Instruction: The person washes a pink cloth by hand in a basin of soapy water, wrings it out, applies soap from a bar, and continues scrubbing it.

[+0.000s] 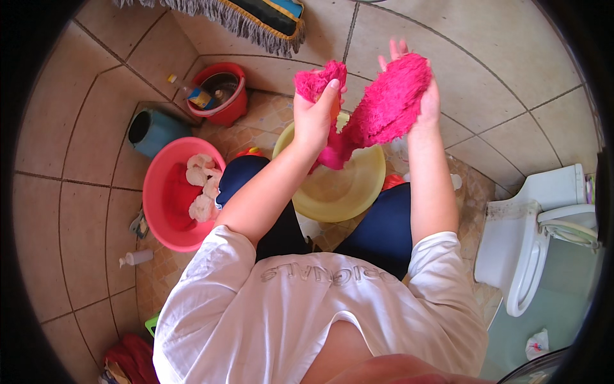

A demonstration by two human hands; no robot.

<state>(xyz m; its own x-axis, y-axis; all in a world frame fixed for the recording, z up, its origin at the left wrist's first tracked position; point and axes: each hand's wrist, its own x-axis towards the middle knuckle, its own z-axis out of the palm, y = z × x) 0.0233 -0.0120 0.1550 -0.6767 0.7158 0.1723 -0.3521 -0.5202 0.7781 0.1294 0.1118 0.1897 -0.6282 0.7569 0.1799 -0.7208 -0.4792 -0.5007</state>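
Observation:
A bright pink fluffy cloth item (391, 103) is raised between my two hands, its lower part hanging over a yellow plastic basin (336, 201). My left hand (314, 113) grips one bunched end, thumb on top; something orange shows beside that thumb. The wider end drapes over my right hand (427, 98), whose fingertips stick out above it; how firmly the palm closes on it is hidden. The yellow basin stands on the floor between my knees and holds cloudy water. Left of my knee, a pink basin (156, 211) contains white fluffy items (204, 209) and something red.
At the upper left are a red mop bucket (225, 115) with a bottle (196, 95) and a blue container (165, 132). A mop head (268, 29) hangs above. A pump bottle (138, 258) lies at the left; a white toilet (513, 240) stands right.

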